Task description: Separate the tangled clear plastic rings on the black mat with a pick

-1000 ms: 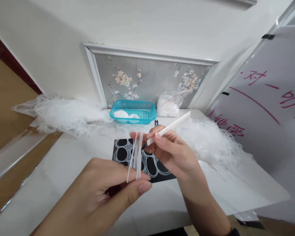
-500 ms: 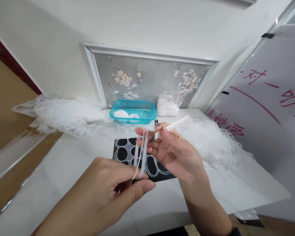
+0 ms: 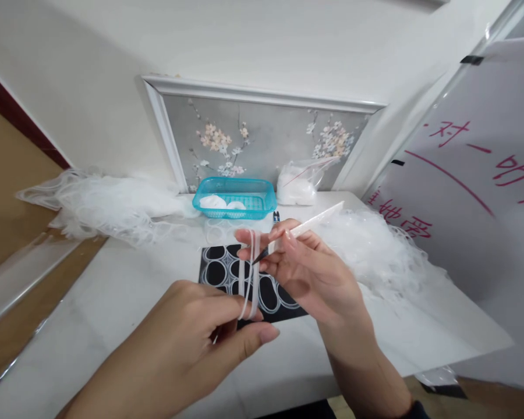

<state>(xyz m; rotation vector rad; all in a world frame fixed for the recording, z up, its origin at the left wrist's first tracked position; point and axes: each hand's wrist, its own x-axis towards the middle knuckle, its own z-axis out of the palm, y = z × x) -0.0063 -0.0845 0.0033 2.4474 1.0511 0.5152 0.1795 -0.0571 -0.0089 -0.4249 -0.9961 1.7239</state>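
My left hand [image 3: 209,331] has a translucent white rubber ring [image 3: 255,291] looped over its fingertips, with the thumb just apart below. The ring stretches up to the extended fingers of my right hand [image 3: 318,267]; its strands stand nearly upright between the hands. Between thumb and fingers, my right hand also grips what look like tweezers [image 3: 308,224], with a flat white handle and a dark pointed tip. That tip is at the ring's strands; whether it touches them I cannot tell. Underneath lies a black mat [image 3: 218,273] with several white rings on it.
Behind the mat are a blue plastic basket [image 3: 234,214] with white round pieces, and a clear bag [image 3: 297,186] of white material. Heaps of translucent rings lie at left [image 3: 113,201] and right [image 3: 375,250]. A small dark-tipped tool [image 3: 276,216] stands near the basket.
The tweezers' dark tip has come into plainer view and now points down-left at the ring's strands. Both hands stay nearly in place, the ring still stretched between them.
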